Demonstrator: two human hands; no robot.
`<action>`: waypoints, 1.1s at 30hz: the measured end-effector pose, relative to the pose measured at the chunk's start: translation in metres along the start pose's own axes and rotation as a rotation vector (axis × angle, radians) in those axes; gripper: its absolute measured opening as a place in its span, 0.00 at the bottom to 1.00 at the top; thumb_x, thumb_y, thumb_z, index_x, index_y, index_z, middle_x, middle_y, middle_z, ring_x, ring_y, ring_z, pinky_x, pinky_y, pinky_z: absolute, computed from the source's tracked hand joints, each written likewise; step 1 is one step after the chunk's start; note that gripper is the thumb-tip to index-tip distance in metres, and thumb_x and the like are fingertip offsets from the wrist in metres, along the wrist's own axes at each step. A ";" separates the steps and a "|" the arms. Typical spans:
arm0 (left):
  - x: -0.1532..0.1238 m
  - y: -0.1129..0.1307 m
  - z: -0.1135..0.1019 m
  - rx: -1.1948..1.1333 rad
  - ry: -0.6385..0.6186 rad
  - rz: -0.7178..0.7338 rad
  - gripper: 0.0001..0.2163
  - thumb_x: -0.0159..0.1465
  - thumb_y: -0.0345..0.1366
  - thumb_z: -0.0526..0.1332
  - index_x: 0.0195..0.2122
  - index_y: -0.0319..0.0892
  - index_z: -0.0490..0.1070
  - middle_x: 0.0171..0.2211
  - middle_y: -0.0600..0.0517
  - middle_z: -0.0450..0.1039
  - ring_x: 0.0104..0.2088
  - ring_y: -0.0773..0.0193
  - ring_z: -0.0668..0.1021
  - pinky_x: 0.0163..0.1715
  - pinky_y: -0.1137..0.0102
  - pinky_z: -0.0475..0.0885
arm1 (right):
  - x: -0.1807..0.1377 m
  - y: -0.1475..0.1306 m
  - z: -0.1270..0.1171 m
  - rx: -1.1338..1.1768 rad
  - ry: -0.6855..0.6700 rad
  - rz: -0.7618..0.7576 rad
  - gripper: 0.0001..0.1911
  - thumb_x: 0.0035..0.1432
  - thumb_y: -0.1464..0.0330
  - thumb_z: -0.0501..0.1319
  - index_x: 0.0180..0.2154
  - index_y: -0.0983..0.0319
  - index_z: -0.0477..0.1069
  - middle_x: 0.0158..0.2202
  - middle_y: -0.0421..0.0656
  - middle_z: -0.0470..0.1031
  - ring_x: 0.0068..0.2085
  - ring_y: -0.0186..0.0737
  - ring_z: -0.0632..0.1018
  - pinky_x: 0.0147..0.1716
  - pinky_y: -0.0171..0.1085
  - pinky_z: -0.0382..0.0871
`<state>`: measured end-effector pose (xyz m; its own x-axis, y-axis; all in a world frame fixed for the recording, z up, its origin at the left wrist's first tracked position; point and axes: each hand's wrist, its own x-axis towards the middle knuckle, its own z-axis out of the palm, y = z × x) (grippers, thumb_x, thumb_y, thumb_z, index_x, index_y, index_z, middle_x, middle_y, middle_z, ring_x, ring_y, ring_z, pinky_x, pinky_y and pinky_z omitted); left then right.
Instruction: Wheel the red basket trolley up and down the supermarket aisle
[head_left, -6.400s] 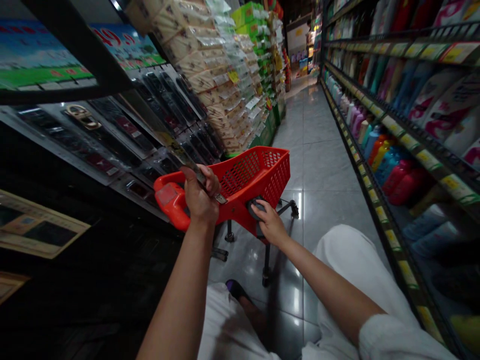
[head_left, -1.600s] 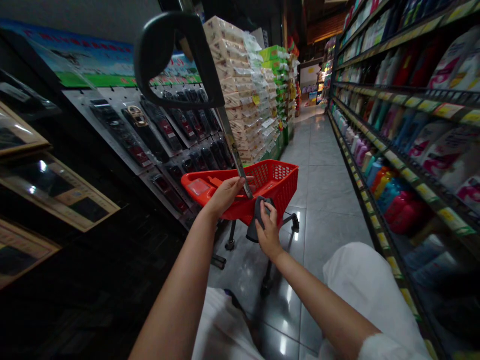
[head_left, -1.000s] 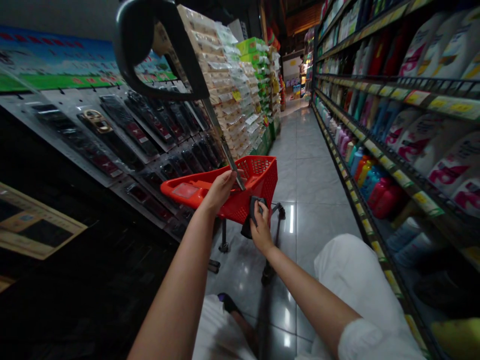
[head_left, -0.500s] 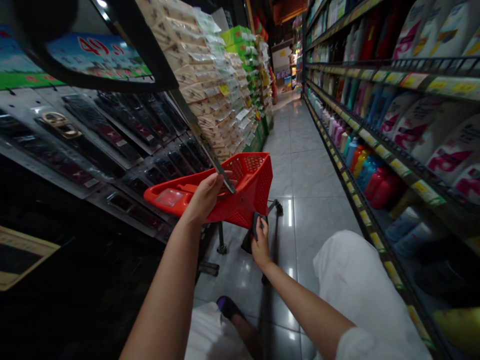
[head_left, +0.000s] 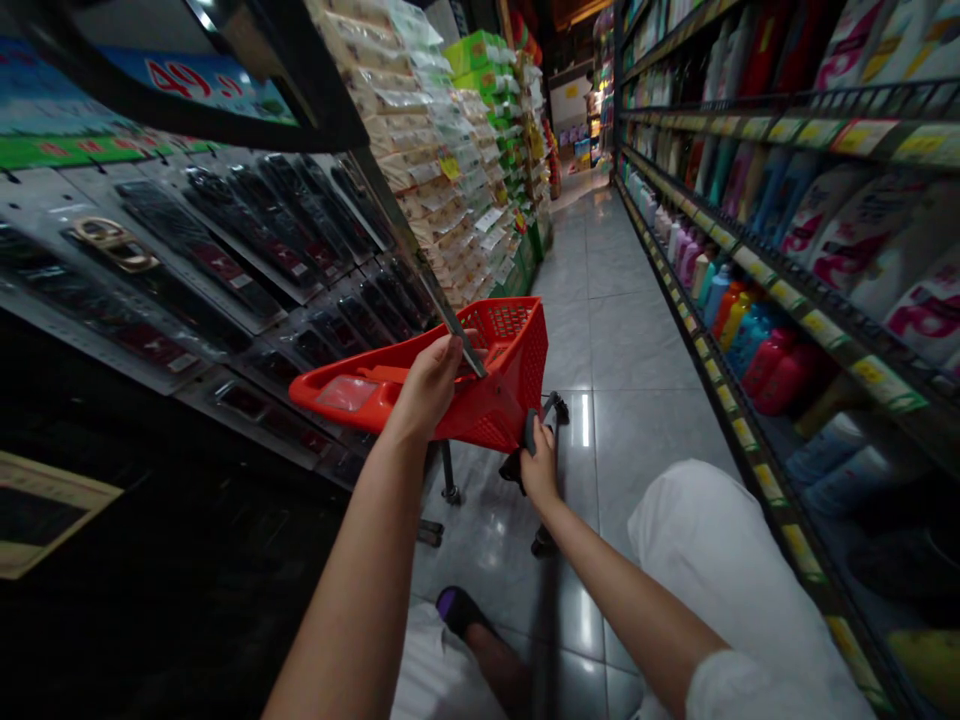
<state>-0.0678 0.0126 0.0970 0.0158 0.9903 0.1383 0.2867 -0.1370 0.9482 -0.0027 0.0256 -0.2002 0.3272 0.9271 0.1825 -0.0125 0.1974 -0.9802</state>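
A long hand saw runs from its black handle (head_left: 247,90) at the top left down a narrow blade (head_left: 420,285) to my left hand (head_left: 431,385). That hand pinches the blade's tip above the rim of a red plastic shopping cart (head_left: 510,345). My right hand (head_left: 541,468) is closed on a small dark object (head_left: 526,440), held against the cart's lower right corner. I cannot make out what the dark object is. My white-trousered knee (head_left: 720,560) is raised at the lower right.
A store aisle with a glossy grey tile floor (head_left: 622,340) runs ahead. On the left hang packaged dark items (head_left: 247,230), with stacked paper goods (head_left: 420,130) behind them. The right shelves (head_left: 757,270) hold coloured bottles. My sandalled foot (head_left: 457,610) rests below the cart.
My right hand with the dark object has dropped from the cart's side to its lower corner. The saw handle has swung up and left, partly out of view. My left hand stays on the blade tip.
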 end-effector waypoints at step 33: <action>-0.022 -0.004 -0.010 1.202 0.351 0.239 0.23 0.71 0.43 0.44 0.40 0.43 0.79 0.41 0.41 0.80 0.46 0.47 0.78 0.53 0.55 0.63 | 0.029 -0.191 -0.090 -0.064 -0.136 -0.667 0.38 0.56 0.79 0.51 0.66 0.50 0.62 0.65 0.42 0.62 0.67 0.44 0.64 0.69 0.49 0.54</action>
<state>-0.0787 -0.0085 0.0929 -0.0136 0.8590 0.5119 0.9980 -0.0197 0.0595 0.0939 -0.0138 -0.0141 0.1236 0.6464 0.7529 0.2076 0.7251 -0.6566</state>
